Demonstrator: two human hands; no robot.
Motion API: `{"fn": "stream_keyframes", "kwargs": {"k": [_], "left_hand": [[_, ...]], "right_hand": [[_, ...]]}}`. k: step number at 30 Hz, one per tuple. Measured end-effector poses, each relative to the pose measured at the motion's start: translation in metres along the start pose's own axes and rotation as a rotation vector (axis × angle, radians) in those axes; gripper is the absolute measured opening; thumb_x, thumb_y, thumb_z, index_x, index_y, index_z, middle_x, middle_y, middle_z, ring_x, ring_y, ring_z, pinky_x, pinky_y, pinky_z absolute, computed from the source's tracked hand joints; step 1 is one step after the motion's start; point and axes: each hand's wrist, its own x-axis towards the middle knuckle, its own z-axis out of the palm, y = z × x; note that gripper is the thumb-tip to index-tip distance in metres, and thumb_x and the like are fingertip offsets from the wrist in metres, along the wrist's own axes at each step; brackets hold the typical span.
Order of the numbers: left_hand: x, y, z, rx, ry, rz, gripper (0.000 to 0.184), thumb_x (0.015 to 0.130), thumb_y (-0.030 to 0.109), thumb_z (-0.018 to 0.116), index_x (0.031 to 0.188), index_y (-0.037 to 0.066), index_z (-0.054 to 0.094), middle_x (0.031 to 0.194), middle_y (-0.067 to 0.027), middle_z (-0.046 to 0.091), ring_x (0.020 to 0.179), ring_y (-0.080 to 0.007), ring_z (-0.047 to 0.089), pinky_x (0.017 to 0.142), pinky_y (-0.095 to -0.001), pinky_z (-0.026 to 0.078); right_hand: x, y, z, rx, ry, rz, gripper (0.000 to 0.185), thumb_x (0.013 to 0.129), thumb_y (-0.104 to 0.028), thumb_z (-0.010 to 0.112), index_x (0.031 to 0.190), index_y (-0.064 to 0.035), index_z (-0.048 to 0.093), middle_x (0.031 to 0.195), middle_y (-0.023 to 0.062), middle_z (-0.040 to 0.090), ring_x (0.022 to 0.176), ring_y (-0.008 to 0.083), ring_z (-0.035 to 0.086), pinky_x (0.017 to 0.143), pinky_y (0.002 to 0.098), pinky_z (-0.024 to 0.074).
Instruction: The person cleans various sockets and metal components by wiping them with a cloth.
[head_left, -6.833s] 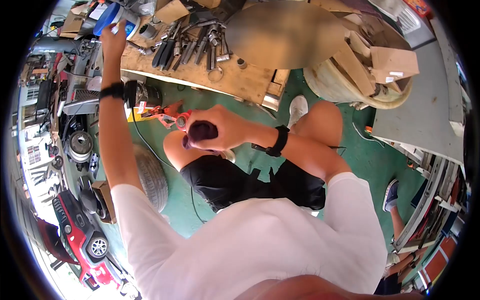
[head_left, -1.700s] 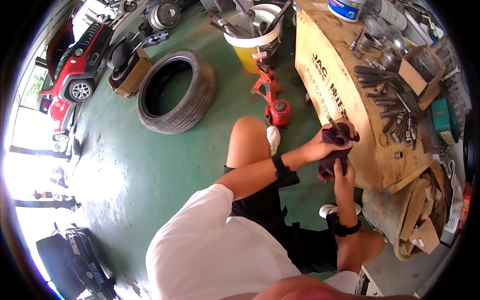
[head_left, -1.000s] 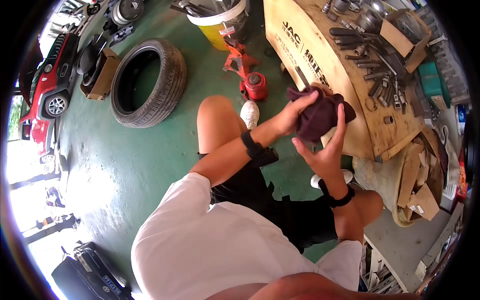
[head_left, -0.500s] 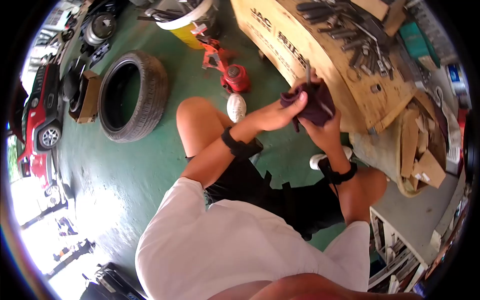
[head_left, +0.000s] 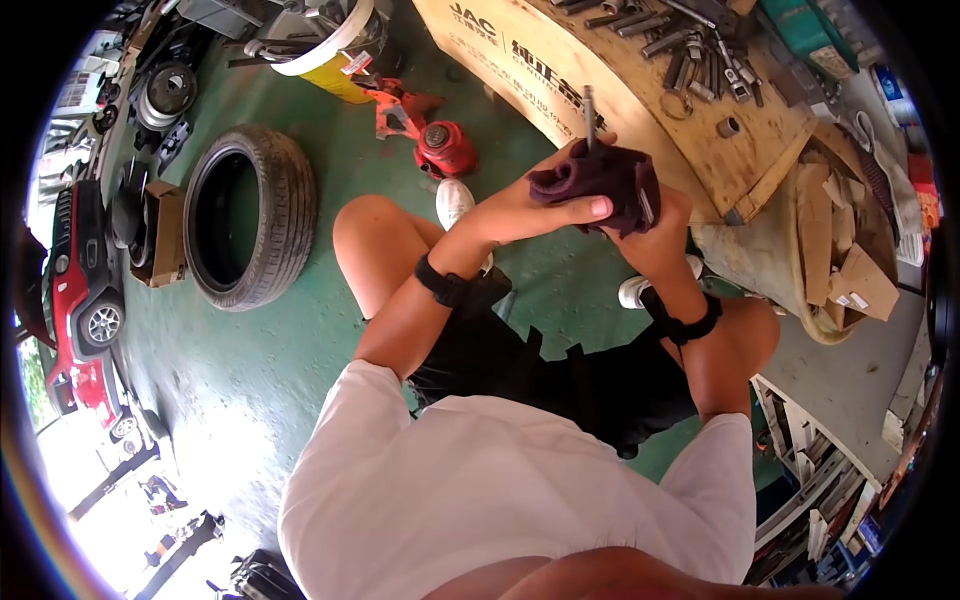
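A dark maroon rag [head_left: 600, 180] is bunched between my two hands, above the floor beside the wooden crate. My left hand [head_left: 540, 208] closes on the rag from the left, its thumb lying across the front. From the right, my right hand [head_left: 662, 228] is wrapped round the rag's lower side, with its fingers mostly hidden. A slim metal rod [head_left: 590, 118] sticks up out of the cloth; its lower part is covered, so I cannot tell what tool it belongs to.
Sockets and metal tools [head_left: 690, 50] lie on a wooden crate [head_left: 530, 75] ahead. A red bottle jack [head_left: 445, 150] stands on the floor, near a tyre [head_left: 250, 215] and a bucket of tools [head_left: 345, 50]. Right of the crate, a sack [head_left: 765, 265] holds cardboard scraps.
My hands have shifted slightly on the rag, and my left thumb now lies lower and flatter across it. More of the rod shows above the cloth. The whole view has turned a little.
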Motion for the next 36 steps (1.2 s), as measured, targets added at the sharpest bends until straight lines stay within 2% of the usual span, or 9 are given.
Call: {"fn": "stream_keyframes", "kwargs": {"k": [2, 6, 9, 11, 14, 17, 23, 31, 36], "left_hand": [[-0.001, 0.000, 0.000, -0.046, -0.041, -0.035, 0.087, 0.083, 0.033, 0.077, 0.148, 0.001, 0.028, 0.140, -0.0113, 0.046, 0.127, -0.0198, 0.046, 0.106, -0.0336, 0.038], [0.001, -0.004, -0.001, -0.065, -0.061, 0.040, 0.092, 0.079, 0.026, 0.082, 0.149, 0.001, 0.027, 0.139, -0.0111, 0.047, 0.127, -0.0196, 0.045, 0.108, -0.0341, 0.037], [0.005, -0.008, -0.001, -0.029, -0.056, 0.136, 0.093, 0.078, 0.021, 0.082, 0.149, 0.000, 0.027, 0.139, -0.0124, 0.047, 0.128, -0.0200, 0.045, 0.109, -0.0346, 0.036], [0.008, -0.013, -0.004, 0.004, -0.036, 0.192, 0.091, 0.078, 0.018, 0.082, 0.148, -0.001, 0.028, 0.140, -0.0133, 0.047, 0.128, -0.0203, 0.045, 0.109, -0.0349, 0.036], [0.013, -0.013, -0.002, -0.255, 0.145, 0.338, 0.074, 0.080, 0.007, 0.078, 0.143, -0.003, 0.039, 0.139, -0.0164, 0.049, 0.128, -0.0236, 0.047, 0.109, -0.0377, 0.037], [0.013, -0.016, -0.004, -0.080, 0.200, 0.395, 0.061, 0.083, 0.002, 0.074, 0.137, -0.004, 0.047, 0.134, -0.0173, 0.054, 0.124, -0.0245, 0.052, 0.107, -0.0378, 0.040], [0.016, -0.027, -0.016, -0.157, 0.365, 0.433, 0.035, 0.085, -0.001, 0.071, 0.117, 0.001, 0.057, 0.094, -0.0116, 0.072, 0.088, -0.0150, 0.067, 0.085, -0.0302, 0.052], [0.017, -0.029, -0.013, -0.190, 0.066, 0.308, 0.048, 0.090, 0.014, 0.069, 0.131, -0.003, 0.049, 0.120, -0.0130, 0.064, 0.104, -0.0170, 0.063, 0.093, -0.0315, 0.049], [0.015, -0.027, -0.016, -0.119, 0.135, 0.251, 0.045, 0.090, 0.011, 0.069, 0.129, -0.006, 0.054, 0.118, -0.0130, 0.066, 0.104, -0.0174, 0.063, 0.091, -0.0316, 0.051]], "right_hand": [[0.002, -0.005, 0.000, -0.099, 0.012, -0.011, 0.030, 0.069, -0.013, 0.082, 0.091, -0.0016, 0.065, 0.076, 0.0162, 0.065, 0.068, 0.0325, 0.066, 0.058, 0.0351, 0.0502], [0.003, -0.001, 0.001, -0.026, 0.077, -0.028, 0.029, 0.070, -0.011, 0.080, 0.092, -0.0009, 0.064, 0.078, 0.0175, 0.065, 0.068, 0.0347, 0.064, 0.059, 0.0344, 0.0504], [-0.003, 0.012, -0.003, 0.169, 0.032, 0.031, 0.030, 0.071, -0.006, 0.078, 0.097, 0.0003, 0.064, 0.079, 0.0153, 0.066, 0.069, 0.0289, 0.066, 0.062, 0.0335, 0.0509], [-0.007, 0.018, -0.004, 0.343, -0.075, 0.214, 0.039, 0.077, -0.007, 0.073, 0.112, 0.0020, 0.060, 0.098, 0.0092, 0.067, 0.088, 0.0158, 0.063, 0.079, 0.0311, 0.0499], [-0.001, 0.017, -0.002, 0.451, 0.046, 0.118, 0.047, 0.078, -0.002, 0.074, 0.121, -0.0003, 0.056, 0.108, 0.0079, 0.066, 0.099, 0.0130, 0.061, 0.088, 0.0306, 0.0490], [0.000, 0.016, -0.012, 0.517, -0.098, 0.203, 0.052, 0.079, -0.001, 0.073, 0.127, -0.0016, 0.052, 0.119, 0.0075, 0.061, 0.109, 0.0140, 0.057, 0.097, 0.0300, 0.0449], [0.000, 0.011, -0.006, 0.662, -0.136, 0.225, 0.052, 0.079, -0.002, 0.074, 0.126, -0.0006, 0.052, 0.116, 0.0066, 0.062, 0.105, 0.0117, 0.057, 0.093, 0.0308, 0.0465], [-0.003, 0.019, -0.022, 0.462, -0.020, 0.099, 0.039, 0.078, -0.006, 0.078, 0.112, 0.0014, 0.060, 0.103, 0.0072, 0.066, 0.093, 0.0138, 0.062, 0.086, 0.0302, 0.0486], [0.002, 0.010, -0.022, 0.416, -0.015, 0.123, 0.044, 0.074, -0.006, 0.078, 0.114, 0.0005, 0.060, 0.100, 0.0078, 0.066, 0.088, 0.0120, 0.060, 0.081, 0.0292, 0.0488]]}}
